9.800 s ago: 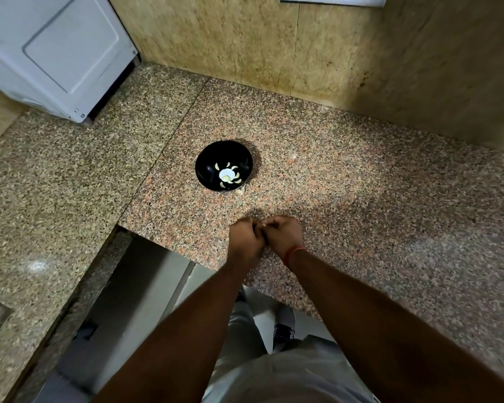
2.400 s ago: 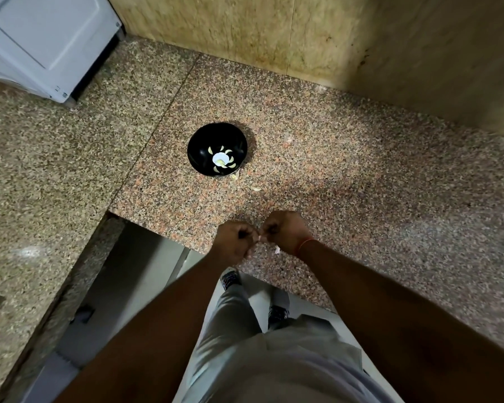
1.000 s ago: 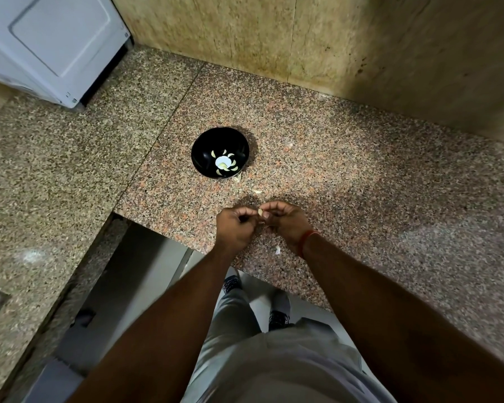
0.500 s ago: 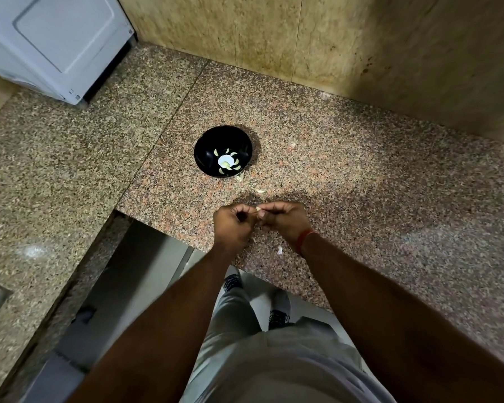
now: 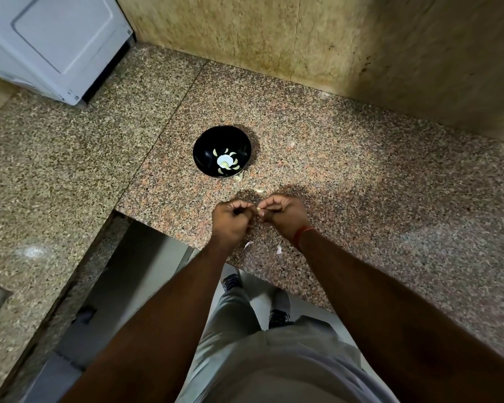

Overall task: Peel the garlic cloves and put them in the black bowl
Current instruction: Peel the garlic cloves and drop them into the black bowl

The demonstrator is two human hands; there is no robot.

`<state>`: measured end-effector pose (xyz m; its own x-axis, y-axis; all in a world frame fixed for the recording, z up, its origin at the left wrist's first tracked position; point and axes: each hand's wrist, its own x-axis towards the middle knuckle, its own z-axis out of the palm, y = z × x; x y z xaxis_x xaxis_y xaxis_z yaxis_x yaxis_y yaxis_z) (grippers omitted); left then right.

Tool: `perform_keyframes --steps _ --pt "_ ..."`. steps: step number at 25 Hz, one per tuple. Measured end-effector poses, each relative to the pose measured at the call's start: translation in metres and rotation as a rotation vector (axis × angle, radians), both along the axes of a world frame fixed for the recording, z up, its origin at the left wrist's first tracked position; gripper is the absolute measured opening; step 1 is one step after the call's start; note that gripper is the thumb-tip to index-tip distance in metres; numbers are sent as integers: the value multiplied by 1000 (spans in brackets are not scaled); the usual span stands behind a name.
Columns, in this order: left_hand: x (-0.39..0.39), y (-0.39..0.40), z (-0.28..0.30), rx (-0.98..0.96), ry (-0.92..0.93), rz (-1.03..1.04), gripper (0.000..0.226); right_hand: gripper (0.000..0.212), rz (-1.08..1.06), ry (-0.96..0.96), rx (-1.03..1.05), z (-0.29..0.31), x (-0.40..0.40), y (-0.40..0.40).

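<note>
A black bowl (image 5: 205,146) stands on the granite counter (image 5: 361,175) and holds several pale peeled garlic cloves (image 5: 226,163). Nearer the counter's front edge, my left hand (image 5: 230,221) and my right hand (image 5: 282,213) meet with curled fingers. Between their fingertips shows a small pale garlic clove (image 5: 258,210), pinched by both hands. Most of the clove is hidden by the fingers.
Bits of garlic skin lie on the counter: one beside the bowl (image 5: 238,178), one just beyond my hands (image 5: 259,191), two below my wrists (image 5: 248,244). A white appliance (image 5: 56,42) stands at the far left. A stone wall (image 5: 303,36) backs the counter.
Both hands have kept working on the clove at the front edge, drifting slightly away from me. More skin scraps lie on the counter than in the earliest frame.
</note>
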<state>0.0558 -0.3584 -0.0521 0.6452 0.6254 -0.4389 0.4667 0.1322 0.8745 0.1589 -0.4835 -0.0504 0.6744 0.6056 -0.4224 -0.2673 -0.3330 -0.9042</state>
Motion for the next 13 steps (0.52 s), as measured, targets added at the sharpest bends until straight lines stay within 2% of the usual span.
perform_keyframes --steps 3,7,10,13 --pt "-2 2 2 2 -46 -32 5 7 -7 -84 -10 1 0 -1" --pt "-4 3 2 2 -75 -91 3 12 1 -85 -16 4 2 -2" --pt "-2 2 -2 -35 -73 -42 5 9 10 -83 -14 4 2 -2" --pt "2 -3 -5 -153 -71 68 7 8 -48 -65 3 5 -1 -1"
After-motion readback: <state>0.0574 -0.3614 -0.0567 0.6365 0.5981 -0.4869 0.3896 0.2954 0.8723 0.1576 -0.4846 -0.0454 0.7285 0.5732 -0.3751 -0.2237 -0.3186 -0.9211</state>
